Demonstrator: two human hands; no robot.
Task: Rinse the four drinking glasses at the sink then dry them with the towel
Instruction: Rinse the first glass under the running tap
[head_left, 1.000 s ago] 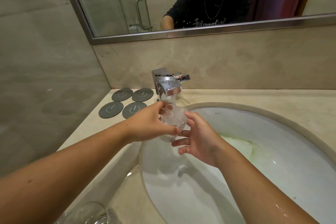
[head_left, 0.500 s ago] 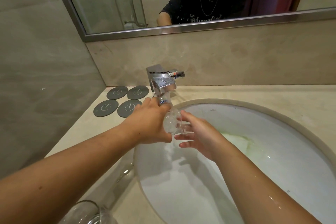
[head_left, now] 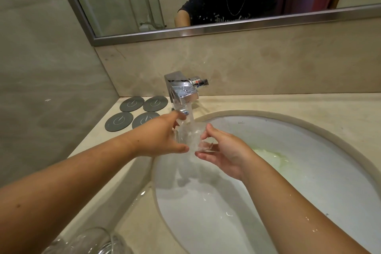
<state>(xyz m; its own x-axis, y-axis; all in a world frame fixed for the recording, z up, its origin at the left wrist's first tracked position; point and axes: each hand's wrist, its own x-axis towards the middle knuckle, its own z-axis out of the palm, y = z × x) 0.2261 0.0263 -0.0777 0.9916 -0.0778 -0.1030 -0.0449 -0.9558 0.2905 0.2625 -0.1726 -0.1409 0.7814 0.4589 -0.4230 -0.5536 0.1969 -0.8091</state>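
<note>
We see a wide mirror (head_left: 127,0) in a metal frame above the beige stone counter (head_left: 288,103), with the reflection of a person in a dark shirt wearing a white headset. A white oval sink (head_left: 305,187) is set into the counter and fills the right and lower part of the view; a pale green stain (head_left: 270,155) marks its far side. Two bare forearms reach in from the bottom edge, the right one beaded with water. At the lower left corner, on the counter, we make out the rims of other clear glasses (head_left: 88,241), though we cannot tell how many. Four round grey coasters (head_left: 155,103) lie in a square at the back left of the counter, just beside the chrome faucet (head_left: 183,90), which is running. The left hand (head_left: 162,136) grips the side of a drinking glass (head_left: 190,136), thumb below and fingers curled over it. The right hand (head_left: 224,150) pinches the glass's other side, thumb on top and fingertips underneath. The glass is held tilted above the left part of the basin, directly under the water stream (head_left: 190,113).
</note>
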